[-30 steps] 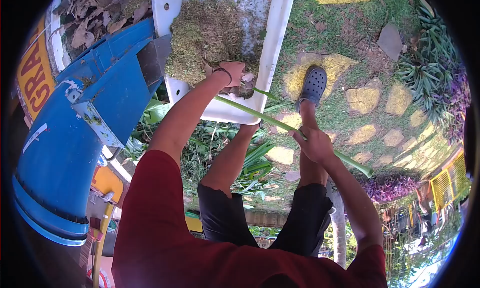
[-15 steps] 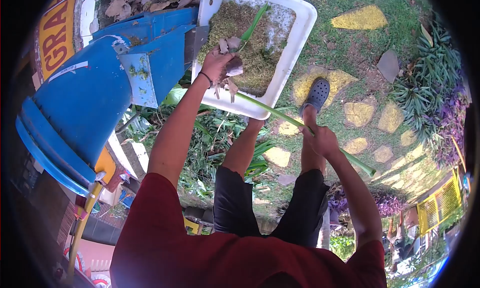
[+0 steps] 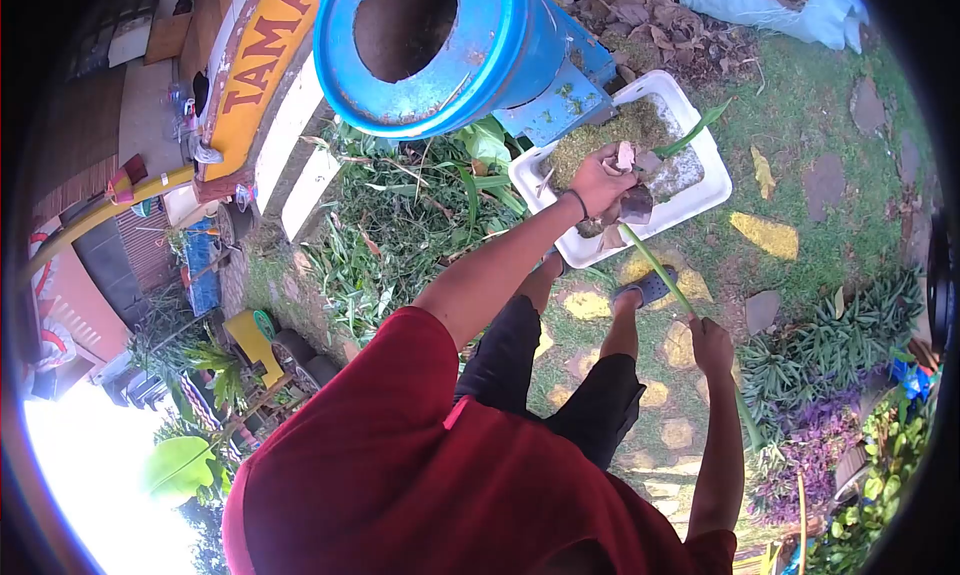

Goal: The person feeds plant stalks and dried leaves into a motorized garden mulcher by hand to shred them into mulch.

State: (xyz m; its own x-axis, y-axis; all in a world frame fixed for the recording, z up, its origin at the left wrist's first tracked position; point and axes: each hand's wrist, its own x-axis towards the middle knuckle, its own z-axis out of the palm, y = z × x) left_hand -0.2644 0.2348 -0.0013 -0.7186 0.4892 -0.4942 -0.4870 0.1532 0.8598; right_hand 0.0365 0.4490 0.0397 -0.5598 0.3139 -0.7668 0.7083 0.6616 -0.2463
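My left hand (image 3: 604, 183), with a dark band at the wrist, is closed around a bunch of dry brown leaves (image 3: 638, 203) above the white tray (image 3: 716, 180). Bits of green and brown plant matter cover much of the tray's floor. A long green stalk (image 3: 672, 287) runs from the leaves down to the right, and my right hand (image 3: 711, 347) is wrapped round it. One green leaf blade (image 3: 700, 127) sticks out over the tray's right side.
The blue drum (image 3: 480, 50) with a round opening stands left of the tray. Cut greenery (image 3: 390, 225) lies below it. Yellow stepping stones (image 3: 765, 235) dot the grass. A pale blue sack (image 3: 740, 5) lies at the top right.
The view has swung left, so the tray and both hands appear farther right and the drum's opening shows. Both hands keep their holds on the leaves and stalk.
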